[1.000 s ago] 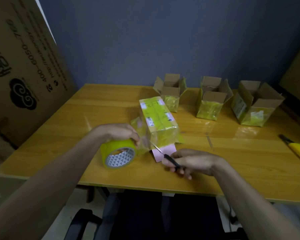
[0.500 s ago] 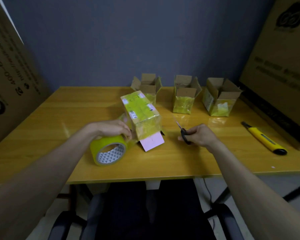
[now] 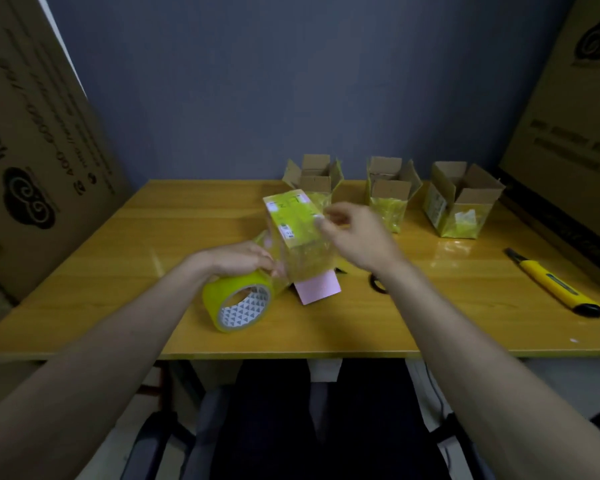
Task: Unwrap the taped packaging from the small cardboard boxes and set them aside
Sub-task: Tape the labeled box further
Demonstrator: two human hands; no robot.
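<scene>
The left hand (image 3: 236, 259) grips the tape roll (image 3: 238, 303) near the table's (image 3: 118, 271) front edge, probably steadying it. The right hand (image 3: 354, 233), fingers loosely curled, reaches the taped box (image 3: 298, 233) mid-table, seemingly to pick at the wrap. Three opened boxes (image 3: 390, 194) line the back edge.

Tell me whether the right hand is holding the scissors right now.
No: the right hand is up at the taped box, while the scissors lie on the table, partly hidden under that forearm.

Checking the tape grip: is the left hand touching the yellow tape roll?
Touching. The head view shows the left hand resting on the tape roll.
</scene>
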